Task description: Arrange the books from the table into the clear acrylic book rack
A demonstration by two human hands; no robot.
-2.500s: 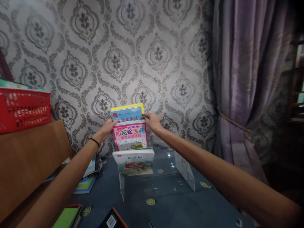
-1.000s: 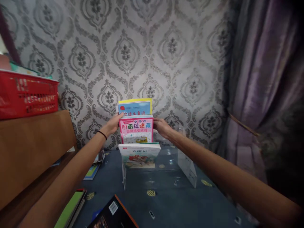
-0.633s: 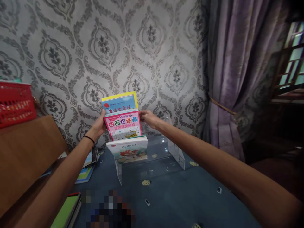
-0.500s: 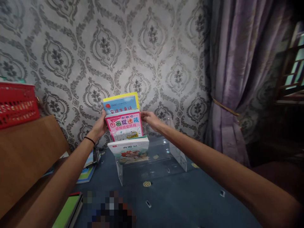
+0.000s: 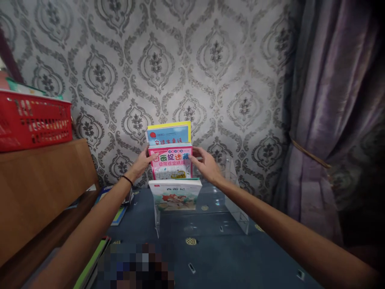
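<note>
A pink picture book stands upright in the middle tier of a clear acrylic book rack. My left hand grips its left edge, thumb lying on the front cover. On the opposite edge, my right hand has its thumb on the cover and its fingers behind. A blue book and a yellow book rise behind the pink one. In the lower front tier leans a white-topped book with a painted scene. The bottom of the pink book is hidden behind it.
At the left, a red plastic basket sits on a brown wooden board. Several books lie below it on the dark blue patterned cloth. A purple curtain hangs at right. A blurred patch covers the front.
My view has turned a little left, so everything sits farther right. Both thumbs have come onto the front cover of the pink picture book, where they were at its edges before.
</note>
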